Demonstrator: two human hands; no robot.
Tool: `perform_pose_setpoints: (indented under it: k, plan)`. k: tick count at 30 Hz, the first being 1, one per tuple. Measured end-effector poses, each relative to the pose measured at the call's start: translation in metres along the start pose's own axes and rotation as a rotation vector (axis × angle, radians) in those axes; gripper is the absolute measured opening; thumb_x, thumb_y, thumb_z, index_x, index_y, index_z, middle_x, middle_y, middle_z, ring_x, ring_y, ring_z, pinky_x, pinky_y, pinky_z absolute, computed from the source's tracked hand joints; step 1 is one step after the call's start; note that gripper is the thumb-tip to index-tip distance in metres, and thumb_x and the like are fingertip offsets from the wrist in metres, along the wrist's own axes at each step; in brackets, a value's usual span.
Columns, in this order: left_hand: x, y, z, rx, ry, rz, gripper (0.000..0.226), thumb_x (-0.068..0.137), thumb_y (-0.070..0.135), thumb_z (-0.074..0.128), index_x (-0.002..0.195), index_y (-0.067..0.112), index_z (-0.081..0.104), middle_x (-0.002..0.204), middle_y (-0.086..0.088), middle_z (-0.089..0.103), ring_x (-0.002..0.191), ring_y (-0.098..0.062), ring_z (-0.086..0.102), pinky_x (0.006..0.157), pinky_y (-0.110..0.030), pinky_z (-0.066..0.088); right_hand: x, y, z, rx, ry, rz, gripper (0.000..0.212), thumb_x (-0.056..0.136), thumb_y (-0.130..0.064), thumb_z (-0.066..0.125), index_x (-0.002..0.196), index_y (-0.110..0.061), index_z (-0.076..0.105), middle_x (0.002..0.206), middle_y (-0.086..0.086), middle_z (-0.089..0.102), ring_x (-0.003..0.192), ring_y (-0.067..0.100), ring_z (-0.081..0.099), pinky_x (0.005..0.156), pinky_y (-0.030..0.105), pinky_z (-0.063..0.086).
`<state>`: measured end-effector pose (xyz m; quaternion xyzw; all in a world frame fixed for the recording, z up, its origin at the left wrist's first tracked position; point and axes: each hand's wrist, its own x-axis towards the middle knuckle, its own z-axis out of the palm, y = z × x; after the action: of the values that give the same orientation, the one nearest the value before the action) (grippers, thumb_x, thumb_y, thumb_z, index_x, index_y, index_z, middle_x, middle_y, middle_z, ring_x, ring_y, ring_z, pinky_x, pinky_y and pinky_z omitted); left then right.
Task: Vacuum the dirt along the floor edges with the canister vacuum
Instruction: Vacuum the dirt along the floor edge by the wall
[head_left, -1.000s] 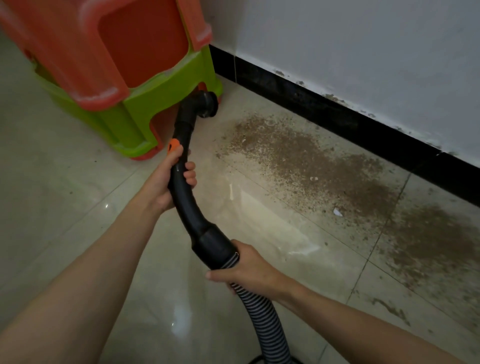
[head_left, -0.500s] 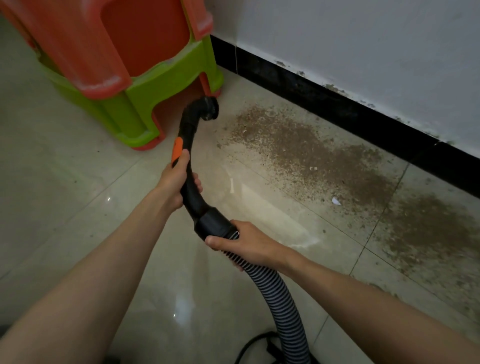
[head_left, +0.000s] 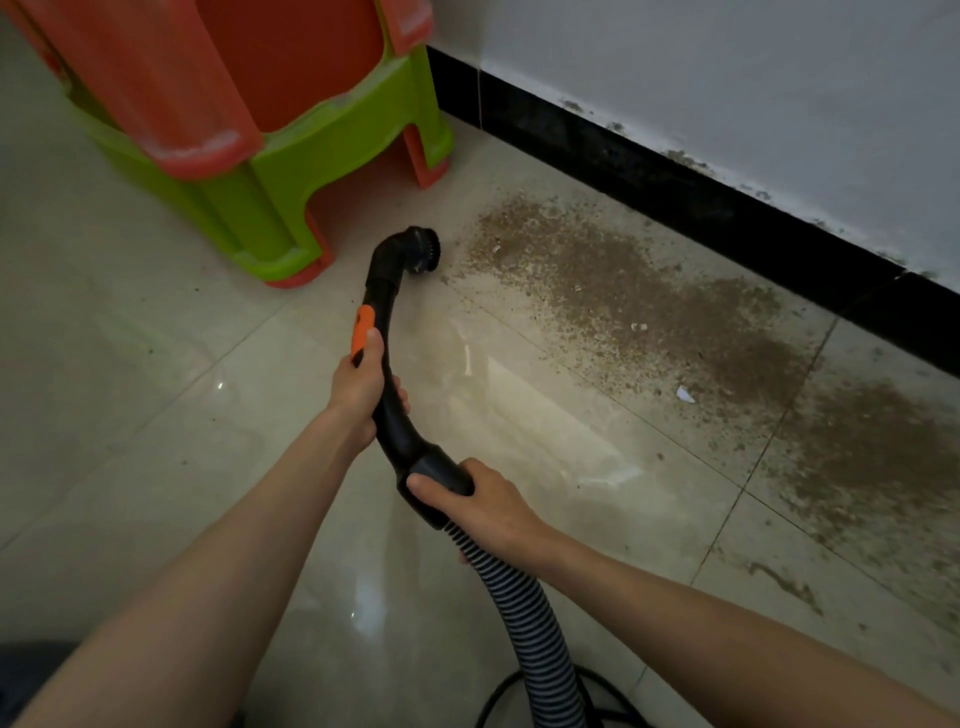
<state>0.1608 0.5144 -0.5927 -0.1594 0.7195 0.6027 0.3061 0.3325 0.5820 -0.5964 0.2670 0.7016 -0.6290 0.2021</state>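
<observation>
**Brush at the edge of the dirt**

The tiled floor (head_left: 156, 415) fills most of the view, pale and glossy, with grout lines crossing it. A white wall (head_left: 727, 78) rises at upper right, a black skirting (head_left: 675, 176) along its foot, its top edge speckled with grime. Stacked stools (head_left: 249, 130), red nested in green, stand in the upper left corner, cut off by the frame. A broad band of brown dirt (head_left: 649, 301) lies beside the skirting, with a white scrap (head_left: 685, 395) in it. The ribbed hose (head_left: 524, 623) runs off the bottom edge; the canister is out of view. The right hand (head_left: 483, 504) holds the cuff in a full grip. The left hand (head_left: 363, 389) grips the curved black handle (head_left: 389, 374), thumb by its orange tab (head_left: 362, 330). The round brush (head_left: 423, 252) sits just beside the dirt's left end; whether it touches the floor is unclear.
</observation>
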Motion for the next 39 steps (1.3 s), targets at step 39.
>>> perform_pose_setpoints:
  k: [39]
  plan:
    - [0.091,0.1,0.176,0.244,-0.027,0.12,0.057,0.1,0.051,0.033,0.135,0.006,0.041,0.102,-0.012,0.06,0.066,-0.024,0.061,0.064,-0.032,0.052,0.084,-0.035,-0.167,0.293,0.142,-0.042,0.066,0.074,-0.073,0.065,0.092,-0.009,0.061,0.053,0.002,0.062,0.044,0.018,0.06,0.043,0.026,0.048]
